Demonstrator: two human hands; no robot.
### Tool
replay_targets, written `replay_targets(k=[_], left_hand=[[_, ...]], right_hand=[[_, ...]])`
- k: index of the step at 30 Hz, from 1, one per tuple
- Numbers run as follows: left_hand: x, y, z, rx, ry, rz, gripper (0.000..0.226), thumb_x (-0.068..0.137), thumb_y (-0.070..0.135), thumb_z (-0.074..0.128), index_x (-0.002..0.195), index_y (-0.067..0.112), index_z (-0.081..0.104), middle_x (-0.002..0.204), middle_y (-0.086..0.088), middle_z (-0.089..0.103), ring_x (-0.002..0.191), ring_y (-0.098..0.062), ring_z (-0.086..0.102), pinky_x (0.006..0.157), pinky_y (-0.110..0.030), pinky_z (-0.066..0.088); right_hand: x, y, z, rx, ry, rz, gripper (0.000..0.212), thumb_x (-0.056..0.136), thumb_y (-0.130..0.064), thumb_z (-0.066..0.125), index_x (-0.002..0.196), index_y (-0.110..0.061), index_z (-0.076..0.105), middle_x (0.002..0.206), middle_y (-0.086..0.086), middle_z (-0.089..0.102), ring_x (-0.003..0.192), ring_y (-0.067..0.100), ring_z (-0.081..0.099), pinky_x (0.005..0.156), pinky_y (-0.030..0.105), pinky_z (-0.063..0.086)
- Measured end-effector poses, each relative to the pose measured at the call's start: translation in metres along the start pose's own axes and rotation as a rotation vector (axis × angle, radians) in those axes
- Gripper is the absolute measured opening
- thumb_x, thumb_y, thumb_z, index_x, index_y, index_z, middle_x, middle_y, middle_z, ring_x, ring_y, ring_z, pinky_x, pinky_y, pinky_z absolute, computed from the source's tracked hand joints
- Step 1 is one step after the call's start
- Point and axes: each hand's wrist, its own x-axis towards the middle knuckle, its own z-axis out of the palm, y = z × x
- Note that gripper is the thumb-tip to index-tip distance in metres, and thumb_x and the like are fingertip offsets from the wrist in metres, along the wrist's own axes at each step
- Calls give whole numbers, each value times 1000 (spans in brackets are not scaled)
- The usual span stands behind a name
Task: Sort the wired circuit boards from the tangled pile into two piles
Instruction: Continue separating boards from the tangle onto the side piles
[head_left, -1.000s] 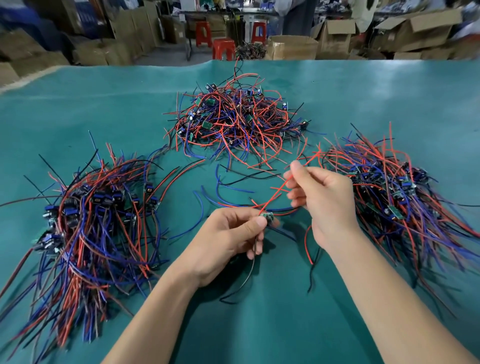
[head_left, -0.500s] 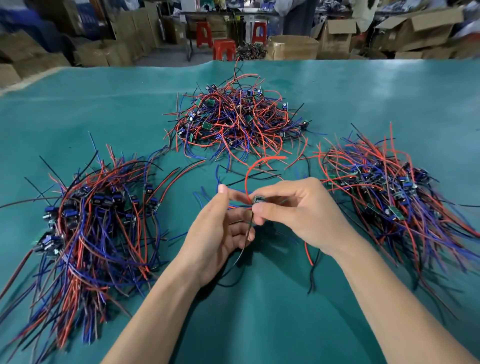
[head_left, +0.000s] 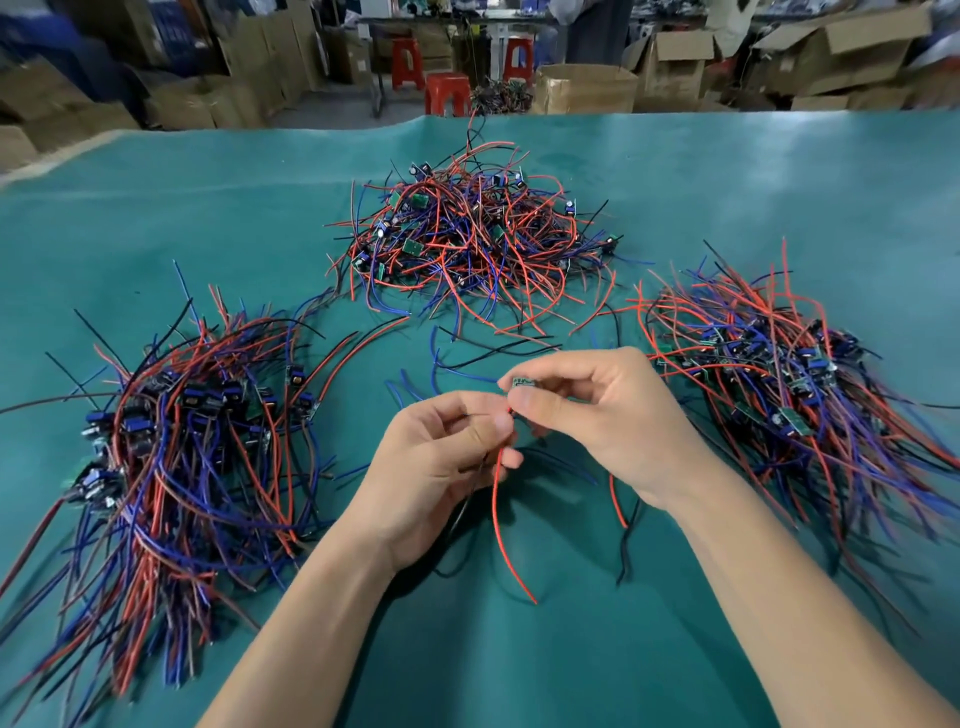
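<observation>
1. The circuit board (head_left: 523, 384), a small green one, is held above the middle of the tabletop (head_left: 156, 218), a little toward the near edge, with its leads trailing down toward that edge.
2. The right hand (head_left: 597, 415) pinches the board between thumb and forefinger, the other fingers curled under.
3. The left hand (head_left: 441, 457) touches the right at the fingertips and pinches the red wire (head_left: 501, 519) just below the board; a black lead seems to run through the same grip, but that is hard to tell.
4. Judging by this, the step in hand is straightening and checking one freed board before it is assigned to a pile.
5. Toward the left edge lies the left sorted pile (head_left: 182, 441), its wires combed roughly toward the near edge.
6. Toward the right edge lies the right sorted pile (head_left: 779, 395), laid out likewise.
7. Farther off, past the hands and nearer the far edge, sits the tangled pile (head_left: 478, 239), still holding many boards.
8. The next move probably calls for keeping the leads gathered, carrying the board sideways to the matching pile and laying it parallel with the rest. Which pile suits it I cannot tell.
9. The loose wires (head_left: 452, 364) lying between the hands and the tangle could snag a trailing lead.
</observation>
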Motion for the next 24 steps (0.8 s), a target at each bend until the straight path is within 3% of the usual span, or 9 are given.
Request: replay_targets(k=[3, 10, 17, 20, 22, 24], left_hand=[[-1, -1, 3, 86, 41, 46, 7, 79, 18, 71, 80, 12, 75, 68, -7, 64, 52, -14, 59, 55, -21, 51], [-4, -1, 7, 278, -51, 36, 22, 90, 18, 60, 75, 12, 75, 57, -8, 63, 41, -15, 58, 42, -21, 43], [-7, 3, 6, 280, -145, -43, 22, 86, 17, 58, 70, 13, 72, 60, -10, 65, 45, -18, 61, 45, -22, 46], [-5, 2, 6, 219, -100, -25, 19, 87, 15, 59, 74, 11, 73, 67, -14, 67, 49, -19, 63, 49, -23, 48], [-3, 1, 5, 184, -59, -10, 18, 92, 10, 60, 79, 9, 73, 72, -15, 67, 53, -19, 63, 52, -23, 48], [-2, -1, 5, 167, -34, -8, 21, 96, 4, 56, 84, 6, 72, 74, -16, 66, 54, -19, 63, 53, -23, 48]], right_hand=[[0, -1, 0, 29, 23, 17, 4, 88, -9, 76, 88, -11, 79, 78, 4, 75, 67, 10, 66, 65, 23, 53], [3, -13, -16, 231, 313, 189, 7, 89, -7, 71, 87, -7, 78, 74, 6, 66, 60, 11, 56, 59, 23, 51], [-6, -48, -86, 283, 679, 36, 13, 95, -13, 65, 84, -12, 72, 77, 3, 66, 59, 6, 56, 57, 19, 48], [-15, -75, -143, -23, 573, 68, 19, 78, -39, 78, 81, -20, 76, 74, -5, 71, 52, 2, 57, 51, 16, 50], [-11, -85, -168, -446, 467, 223, 13, 80, -35, 79, 85, -23, 78, 76, -3, 73, 56, 1, 62, 50, 17, 53], [4, -83, -179, -795, 384, 341, 5, 87, -31, 78, 87, -26, 79, 80, -6, 76, 77, 10, 68, 67, 30, 58]])
